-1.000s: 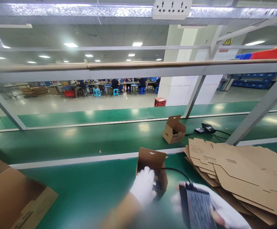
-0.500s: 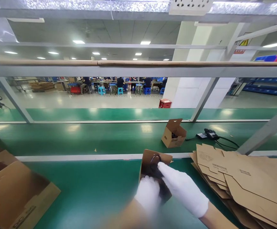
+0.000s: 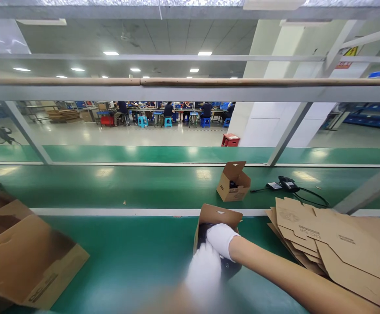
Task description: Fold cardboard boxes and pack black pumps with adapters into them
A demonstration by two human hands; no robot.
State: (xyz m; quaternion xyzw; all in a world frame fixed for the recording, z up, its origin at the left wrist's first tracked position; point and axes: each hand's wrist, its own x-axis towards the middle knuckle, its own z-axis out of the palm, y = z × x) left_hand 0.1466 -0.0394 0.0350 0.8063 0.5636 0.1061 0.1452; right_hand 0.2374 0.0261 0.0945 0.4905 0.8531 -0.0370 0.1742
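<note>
A small brown cardboard box (image 3: 220, 213) stands with its lid flap up on the near green surface. My right hand (image 3: 221, 240), in a white glove, reaches into its opening from the right, with the fingers hidden. My left hand (image 3: 204, 268), also white-gloved and partly blurred, is at the near side of the opening. Its fingers are bunched together against my right hand, and whatever they grip is hidden. Dark contents (image 3: 203, 233) show inside the box around the hands, too covered to identify.
Flattened cartons (image 3: 333, 244) are stacked at the right. A larger open carton (image 3: 26, 257) sits at the left. Behind, across a white rail (image 3: 118, 212), stand another small open box (image 3: 234, 185) and a black adapter with cable (image 3: 288, 184). Metal posts frame the bench.
My right hand has gone down into the box, and the black cable loop that stood up by the flap is out of sight. My left hand stays near the opening. The view has shifted slightly.
</note>
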